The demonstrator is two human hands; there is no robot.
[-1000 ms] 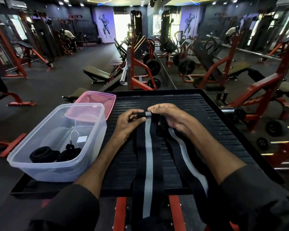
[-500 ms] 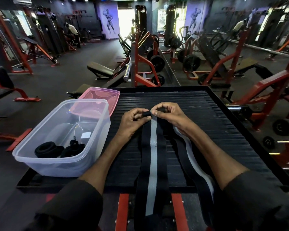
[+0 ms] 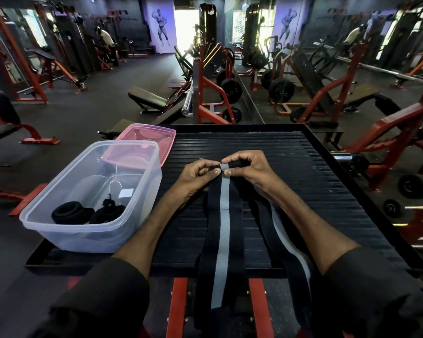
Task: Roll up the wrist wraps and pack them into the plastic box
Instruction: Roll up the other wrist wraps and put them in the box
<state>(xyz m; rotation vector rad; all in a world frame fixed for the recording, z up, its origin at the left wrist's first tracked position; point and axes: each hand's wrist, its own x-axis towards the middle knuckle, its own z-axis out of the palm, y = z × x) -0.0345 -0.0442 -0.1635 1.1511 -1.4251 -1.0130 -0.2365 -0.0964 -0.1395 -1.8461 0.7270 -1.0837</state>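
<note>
Pinching wrist wrap (image 3: 224,215) end, L hand (image 3: 195,178) + R hand (image 3: 250,169) fingers; plastic box (image 3: 88,236) at platform (image 3: 327,191) edge.

Left hand (image 3: 195,177) and right hand (image 3: 250,170) pinch the striped wrist wrap (image 3: 224,215).

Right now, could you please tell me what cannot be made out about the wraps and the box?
Head view only.
- striped wrap: its rolled end is covered by the left hand and right hand; its near end fades into dark below.
- second wrap: partly under the right forearm.
- box: the rolls inside are too dark and bunched to count.
</note>
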